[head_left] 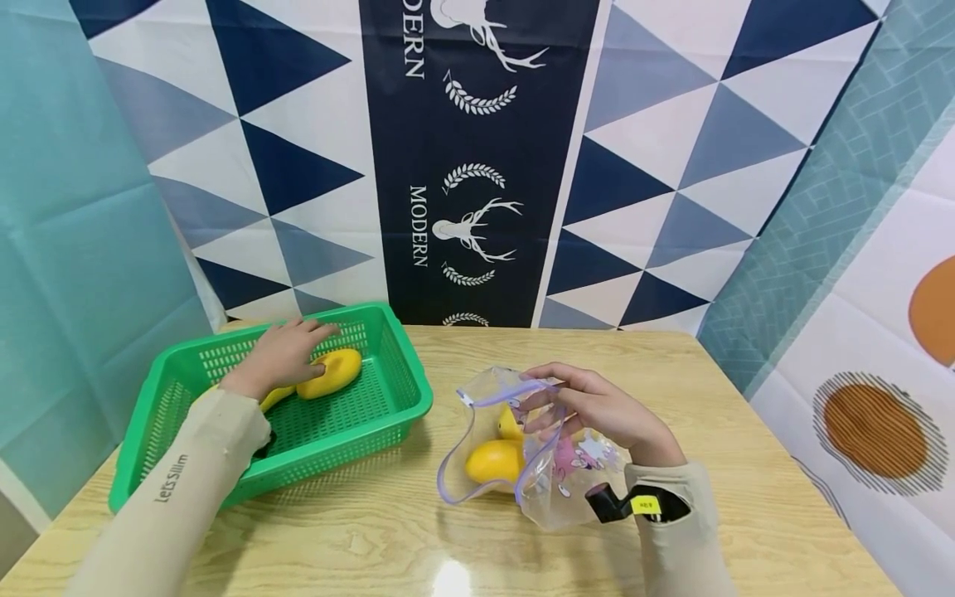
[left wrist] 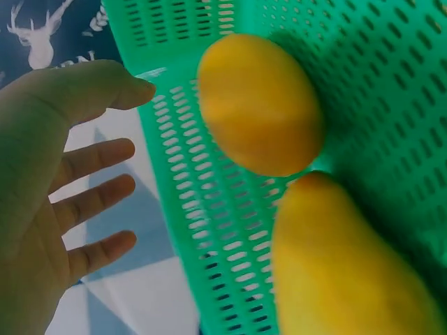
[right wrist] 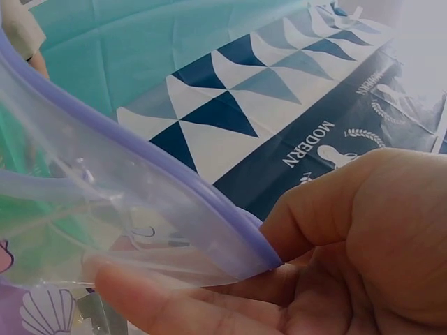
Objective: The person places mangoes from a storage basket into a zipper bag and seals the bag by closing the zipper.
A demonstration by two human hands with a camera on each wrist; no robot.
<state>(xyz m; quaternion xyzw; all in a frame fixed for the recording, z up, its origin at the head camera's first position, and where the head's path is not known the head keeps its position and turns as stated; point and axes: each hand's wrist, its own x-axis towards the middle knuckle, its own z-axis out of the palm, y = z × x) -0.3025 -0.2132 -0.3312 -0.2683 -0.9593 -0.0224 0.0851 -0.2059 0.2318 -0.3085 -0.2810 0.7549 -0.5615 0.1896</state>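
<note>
Yellow oval fruit (head_left: 341,372) is lying in a green perforated plastic basket (head_left: 367,414) at the head view's eight o'clock, a left hand (head_left: 279,358) hovering near it, fingers loose. At five o'clock, a right hand (head_left: 603,410) is pinching a purple-rimmed clear plastic bag (head_left: 557,482).

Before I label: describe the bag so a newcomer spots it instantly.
On the wood-grain table, look right of the green basket in the head view. The right hand pinches the bag there by its rim. Unlike the basket, it is see-through and purple-rimmed, with yellow fruit showing inside.
</note>
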